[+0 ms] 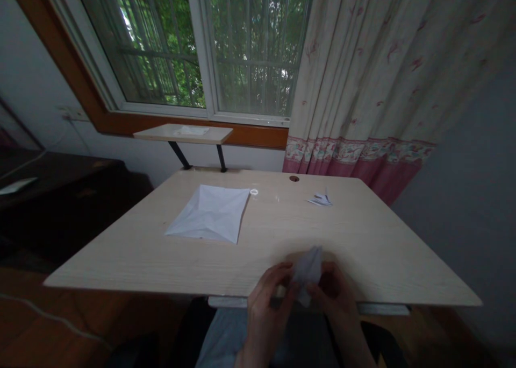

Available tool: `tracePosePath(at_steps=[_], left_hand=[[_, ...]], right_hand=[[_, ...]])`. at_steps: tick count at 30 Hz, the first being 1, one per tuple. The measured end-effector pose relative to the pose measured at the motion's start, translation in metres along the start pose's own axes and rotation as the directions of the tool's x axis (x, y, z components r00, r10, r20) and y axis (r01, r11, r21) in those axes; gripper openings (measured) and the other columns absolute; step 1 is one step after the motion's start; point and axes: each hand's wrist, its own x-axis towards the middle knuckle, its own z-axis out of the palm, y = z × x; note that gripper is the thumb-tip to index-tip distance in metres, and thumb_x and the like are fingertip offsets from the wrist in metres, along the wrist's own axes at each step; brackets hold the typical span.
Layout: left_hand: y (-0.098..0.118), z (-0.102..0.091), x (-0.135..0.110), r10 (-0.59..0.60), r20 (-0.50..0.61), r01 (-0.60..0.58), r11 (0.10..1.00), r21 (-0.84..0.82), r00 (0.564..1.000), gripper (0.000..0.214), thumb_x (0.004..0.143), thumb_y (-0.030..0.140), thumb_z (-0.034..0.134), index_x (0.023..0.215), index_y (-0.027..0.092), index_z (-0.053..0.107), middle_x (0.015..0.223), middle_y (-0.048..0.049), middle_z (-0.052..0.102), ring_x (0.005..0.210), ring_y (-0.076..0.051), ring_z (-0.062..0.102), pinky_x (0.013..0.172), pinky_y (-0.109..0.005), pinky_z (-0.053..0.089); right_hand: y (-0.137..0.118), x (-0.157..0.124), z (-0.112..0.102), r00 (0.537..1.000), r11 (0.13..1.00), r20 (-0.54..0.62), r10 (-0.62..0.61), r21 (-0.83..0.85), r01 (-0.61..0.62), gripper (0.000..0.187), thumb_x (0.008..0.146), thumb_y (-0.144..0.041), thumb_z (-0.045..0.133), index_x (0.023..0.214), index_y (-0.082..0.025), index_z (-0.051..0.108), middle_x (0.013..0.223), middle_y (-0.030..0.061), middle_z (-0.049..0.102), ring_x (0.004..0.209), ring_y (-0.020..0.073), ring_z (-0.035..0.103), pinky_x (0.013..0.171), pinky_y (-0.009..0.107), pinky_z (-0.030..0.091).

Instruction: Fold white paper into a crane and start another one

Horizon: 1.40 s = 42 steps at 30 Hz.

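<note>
Left hand (pixel 269 298) and right hand (pixel 336 298), fingers closed, pinch one small folded paper piece (pixel 308 271) between them at the table's (pixel 363 239) near edge. Piece points up and away from the fingertips, long axis roughly upright; blurred, so the fold is unclear. Creased sheet (pixel 212 213) lies well apart, far left

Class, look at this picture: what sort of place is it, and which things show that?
Probably a room at home: a wooden desk beneath a barred window with a floral curtain.
</note>
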Motion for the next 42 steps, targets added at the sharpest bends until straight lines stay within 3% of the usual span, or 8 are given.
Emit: tracePosePath(at_steps=[5,13,19,27,30,32,35,42], left_hand=[[0.003,0.001,-0.001,-0.252,0.061,0.253,0.967,-0.012,0.966,0.009,0.08,0.018,0.07,0.089,0.02,0.071,0.078,-0.0017,0.075,0.066,-0.017,0.072,0.06,-0.022,0.059],[-0.005,0.004,-0.01,0.174,-0.039,-0.161,0.963,0.217,0.984,0.027,0.089,0.008,0.058,0.106,0.024,0.071,0.105,-0.0057,0.076,0.092,-0.019,0.073,0.082,-0.026,0.059],[0.001,0.0,-0.012,0.207,-0.23,-0.167,0.969,0.18,0.951,0.015,0.088,0.013,0.059,0.089,0.023,0.07,0.084,-0.0048,0.07,0.078,-0.018,0.067,0.067,-0.027,0.056],[0.015,-0.006,-0.007,0.205,0.211,-0.159,0.964,-0.214,0.956,0.03,0.1,0.037,0.041,0.097,0.024,0.068,0.095,-0.0097,0.072,0.09,-0.022,0.065,0.077,-0.034,0.054],[0.021,-0.007,0.0,0.127,0.312,-0.064,0.977,-0.206,0.941,0.052,0.101,0.05,0.03,0.083,0.023,0.07,0.094,-0.0094,0.071,0.091,-0.022,0.064,0.081,-0.035,0.053],[0.023,-0.006,0.002,0.019,0.313,0.028,0.989,-0.144,0.949,0.043,0.098,0.049,0.043,0.078,0.022,0.071,0.088,-0.0074,0.07,0.085,-0.021,0.065,0.077,-0.031,0.053],[0.021,-0.002,0.001,-0.119,0.233,0.136,0.989,-0.061,0.965,0.021,0.085,0.041,0.068,0.079,0.021,0.072,0.085,-0.0055,0.067,0.079,-0.019,0.064,0.069,-0.026,0.053],[0.012,-0.002,0.003,-0.233,-0.019,0.233,0.972,-0.022,0.972,0.022,0.095,0.026,0.05,0.088,0.018,0.069,0.095,-0.0075,0.065,0.086,-0.018,0.065,0.075,-0.025,0.055]], right_hand=[[-0.001,-0.002,0.005,1.0,0.997,0.002,0.002,0.078,-0.003,0.046,0.057,-0.039,0.088,0.079,-0.025,0.05,0.068,-0.0039,0.062,0.055,0.0136,0.058,0.048,0.022,0.045],[0.006,-0.005,0.019,0.986,0.977,-0.103,0.134,0.179,-0.114,0.044,0.072,-0.061,0.073,0.084,-0.026,0.049,0.055,-0.0086,0.05,0.036,0.008,0.041,0.033,0.018,0.032],[0.005,0.0,0.017,0.953,0.98,-0.274,0.126,0.183,-0.077,0.039,0.067,-0.047,0.081,0.093,-0.026,0.06,0.085,0.0008,0.065,0.064,0.0166,0.061,0.052,0.025,0.05],[0.011,0.009,0.014,0.93,0.946,-0.287,0.23,0.289,-0.145,0.035,0.066,-0.049,0.078,0.087,-0.024,0.064,0.06,-0.0044,0.058,0.047,0.0133,0.051,0.043,0.025,0.042],[0.01,0.009,0.012,0.928,0.968,-0.311,0.204,0.206,-0.144,0.033,0.069,-0.048,0.077,0.088,-0.024,0.065,0.066,-0.0025,0.063,0.052,0.0157,0.055,0.047,0.027,0.045],[0.008,0.009,0.011,0.927,0.983,-0.333,0.173,0.123,-0.139,0.032,0.07,-0.048,0.075,0.09,-0.024,0.066,0.071,-0.0013,0.066,0.059,0.0185,0.059,0.051,0.029,0.048],[0.006,0.007,0.011,0.945,0.993,-0.314,0.091,-0.044,-0.111,0.034,0.074,-0.051,0.073,0.095,-0.024,0.067,0.078,0.0009,0.068,0.068,0.0211,0.062,0.059,0.031,0.05],[0.013,0.004,0.011,0.954,0.853,-0.18,-0.24,-0.509,0.118,0.028,0.08,-0.049,0.067,0.093,-0.025,0.071,0.106,0.0096,0.064,0.099,0.0289,0.057,0.084,0.043,0.048]])
